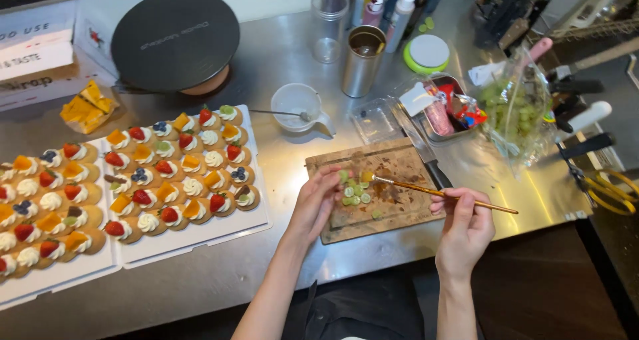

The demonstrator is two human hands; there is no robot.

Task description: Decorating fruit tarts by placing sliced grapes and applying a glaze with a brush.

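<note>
Grape slices [355, 192], thin and green, lie in a small heap on the wooden cutting board [399, 217] near the front of the steel tabletop [279, 54]. The left hand [318, 203] rests at the heap, its grip loosely curled with fingertips touching the slices. The right hand [466, 223] has its grip pinched shut on a thin brush [439, 193], whose tip reaches the slices. A knife [419, 144] lies along the board's far edge. Trays of fruit-topped tarts [180, 173] sit to the left.
</note>
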